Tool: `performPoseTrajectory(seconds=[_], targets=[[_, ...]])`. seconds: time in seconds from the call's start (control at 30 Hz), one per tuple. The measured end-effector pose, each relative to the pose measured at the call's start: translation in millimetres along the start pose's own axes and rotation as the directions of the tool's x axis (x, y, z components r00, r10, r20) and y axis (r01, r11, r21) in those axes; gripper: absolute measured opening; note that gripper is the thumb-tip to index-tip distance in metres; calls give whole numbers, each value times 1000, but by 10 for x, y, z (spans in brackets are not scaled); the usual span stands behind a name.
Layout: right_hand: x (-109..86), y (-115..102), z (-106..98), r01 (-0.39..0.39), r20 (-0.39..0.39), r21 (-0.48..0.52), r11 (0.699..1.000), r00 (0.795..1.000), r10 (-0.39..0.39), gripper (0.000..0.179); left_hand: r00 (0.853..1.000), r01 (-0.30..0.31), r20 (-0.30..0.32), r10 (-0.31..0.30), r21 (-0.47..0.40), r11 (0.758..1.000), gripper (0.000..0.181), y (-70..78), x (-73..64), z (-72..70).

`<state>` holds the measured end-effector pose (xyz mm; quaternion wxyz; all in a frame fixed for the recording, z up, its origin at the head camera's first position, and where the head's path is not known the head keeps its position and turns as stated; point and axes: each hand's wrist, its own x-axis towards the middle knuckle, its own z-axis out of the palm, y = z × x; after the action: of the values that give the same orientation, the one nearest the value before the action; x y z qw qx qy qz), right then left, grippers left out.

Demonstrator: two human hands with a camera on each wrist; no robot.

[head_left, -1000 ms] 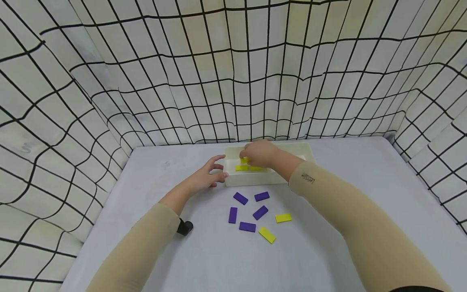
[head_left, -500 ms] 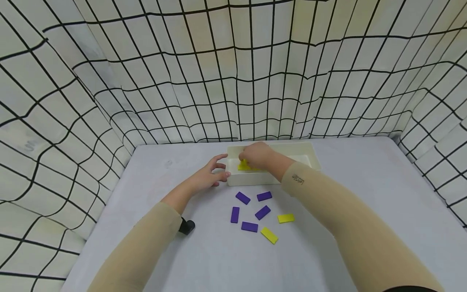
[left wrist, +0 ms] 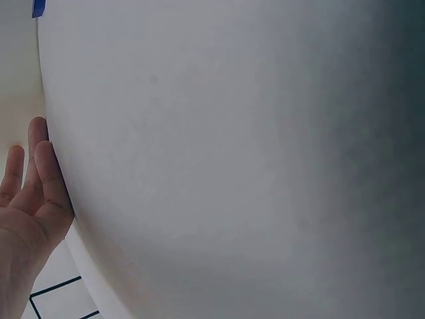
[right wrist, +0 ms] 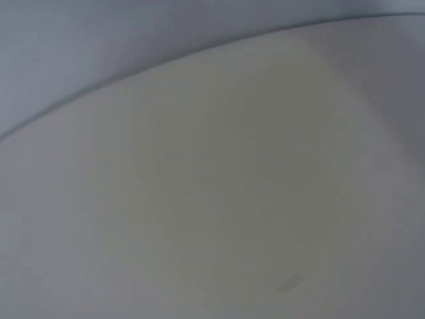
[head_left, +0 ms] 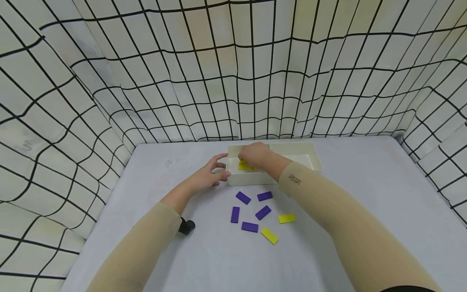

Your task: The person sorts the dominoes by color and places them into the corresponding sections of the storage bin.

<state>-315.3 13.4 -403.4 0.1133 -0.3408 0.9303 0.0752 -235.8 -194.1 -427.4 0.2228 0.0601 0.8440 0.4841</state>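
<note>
A shallow white box (head_left: 303, 161) stands at the far side of the table. Inside its left part, my right hand (head_left: 257, 155) pinches a yellow rectangular block, mostly hidden by the fingers, low over another yellow block (head_left: 243, 166) lying in the box. My left hand (head_left: 206, 177) rests on the table with spread fingers, its fingertips right at the box's left end. In the left wrist view those fingers (left wrist: 54, 176) show relaxed at the left edge. The right wrist view is filled by a blurred pale surface, with no hand visible.
Several purple blocks (head_left: 249, 227) lie scattered on the table before the box. Nearer and to the right are two yellow blocks (head_left: 286, 218). Behind the table hangs a white backdrop with black netting (head_left: 251, 81). A black device (head_left: 187, 226) sits at the left wrist.
My right hand has lowered slightly into the box with the yellow block, down toward the yellow blocks there. My left hand keeps its place at the box's left end.
</note>
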Motion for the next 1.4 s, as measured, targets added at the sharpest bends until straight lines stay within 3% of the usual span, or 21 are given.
performPoseTrajectory(seconds=[0.4, 0.57, 0.73, 1.07, 1.4], targets=[[-24, -18, -2, -43, 32, 115, 992, 999, 39, 29, 1000, -5, -1, 5, -2, 1000, 75, -3, 1, 10], [-54, -8, -20, -15, 46, 117, 993, 999, 10, 34, 1000, -7, -2, 7, -6, 1000, 76, 7, -10, 8], [-92, 13, -33, 22, 25, 118, 993, 999, -25, 33, 1000, -22, 10, 22, -7, 1000, 77, 7, -4, 2], [-149, 80, -73, 23, -25, 194, 981, 1000, -19, 30, 1000, -8, 10, 8, -8, 1000, 76, 2, -4, -4], [-351, 144, -200, 36, -67, 315, 949, 998, -16, 34, 1000, 8, 5, -8, -20, 1000, 77, 10, -4, 2]])
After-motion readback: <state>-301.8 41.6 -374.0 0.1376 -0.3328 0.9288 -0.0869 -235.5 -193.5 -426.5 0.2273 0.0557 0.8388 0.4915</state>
